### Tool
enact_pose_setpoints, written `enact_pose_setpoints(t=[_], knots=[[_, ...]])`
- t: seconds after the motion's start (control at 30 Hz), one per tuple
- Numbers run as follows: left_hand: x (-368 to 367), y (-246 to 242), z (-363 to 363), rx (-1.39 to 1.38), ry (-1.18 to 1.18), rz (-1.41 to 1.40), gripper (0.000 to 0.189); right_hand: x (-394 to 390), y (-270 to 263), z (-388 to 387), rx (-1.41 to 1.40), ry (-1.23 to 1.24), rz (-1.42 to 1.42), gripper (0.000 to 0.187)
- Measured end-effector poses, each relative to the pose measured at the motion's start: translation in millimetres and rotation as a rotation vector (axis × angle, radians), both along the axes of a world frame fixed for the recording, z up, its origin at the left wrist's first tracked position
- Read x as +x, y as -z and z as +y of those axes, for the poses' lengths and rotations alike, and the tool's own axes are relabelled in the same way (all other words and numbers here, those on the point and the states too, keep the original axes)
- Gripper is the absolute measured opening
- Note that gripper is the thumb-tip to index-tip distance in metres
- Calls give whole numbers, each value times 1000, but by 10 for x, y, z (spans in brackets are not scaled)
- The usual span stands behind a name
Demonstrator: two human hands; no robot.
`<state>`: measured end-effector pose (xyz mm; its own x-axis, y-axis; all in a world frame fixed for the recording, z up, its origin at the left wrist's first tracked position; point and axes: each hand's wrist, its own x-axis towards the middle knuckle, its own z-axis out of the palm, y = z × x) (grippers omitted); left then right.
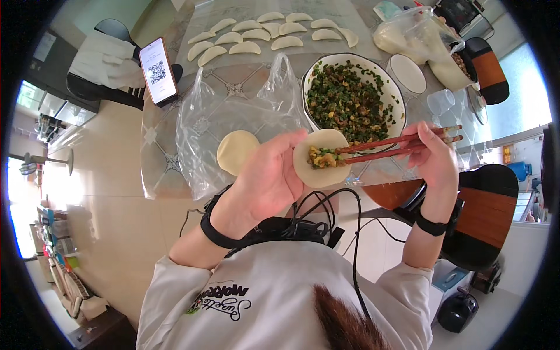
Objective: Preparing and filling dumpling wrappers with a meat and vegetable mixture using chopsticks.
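A round dumpling wrapper (321, 177) rests on the fingers of my left hand (273, 179), palm turned up. On the wrapper's middle sits a small heap of green and yellow filling (323, 158). My right hand (433, 151) grips a pair of red chopsticks (389, 145), whose tips touch the heap. Just beyond both hands stands a white dark-rimmed bowl (397, 94) with chopped filling (345, 98) in it. Left of my left hand lies a stack of round wrappers (236, 151) on a clear plastic bag (197, 131); my forearm partly hides it.
Several folded dumplings (256, 35) lie at the table's far side. A smartphone (158, 72) showing a printed code stands at the left edge. At right are a small white bowl (407, 73), a clear plastic cup (441, 103) and a filled plastic bag (402, 37). Black cables (356, 227) hang before my waist.
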<state>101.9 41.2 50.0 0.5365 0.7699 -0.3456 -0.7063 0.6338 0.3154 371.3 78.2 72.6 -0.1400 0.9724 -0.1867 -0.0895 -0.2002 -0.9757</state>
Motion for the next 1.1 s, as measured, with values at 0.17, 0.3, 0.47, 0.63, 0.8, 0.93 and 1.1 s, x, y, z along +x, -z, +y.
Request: enact_pose_setpoints(t=[0.17, 0.3, 0.47, 0.63, 0.8, 0.93, 1.1], knots=[[-17, 26, -21, -33, 17, -63, 46, 38, -184, 23, 84, -46, -98, 34], [-18, -4, -24, -25, 7, -109, 43, 183, -160, 10, 130, -5, -75, 33], [-34, -15, -20, -60, -9, -93, 39, 39, -55, -58, 105, 80, -97, 32], [-26, 24, -34, -39, -25, -68, 39, 75, 8, -68, 112, 25, 1, 30], [-26, 8, -29, -31, -17, -57, 39, -10, 35, -104, 78, 112, -14, 29], [-57, 30, -37, -58, -28, -5, 39, 184, 97, -79, 148, 190, 132, 27], [-103, 5, -69, -42, -88, 141, 41, 299, 222, 20, 231, 365, -133, 29]])
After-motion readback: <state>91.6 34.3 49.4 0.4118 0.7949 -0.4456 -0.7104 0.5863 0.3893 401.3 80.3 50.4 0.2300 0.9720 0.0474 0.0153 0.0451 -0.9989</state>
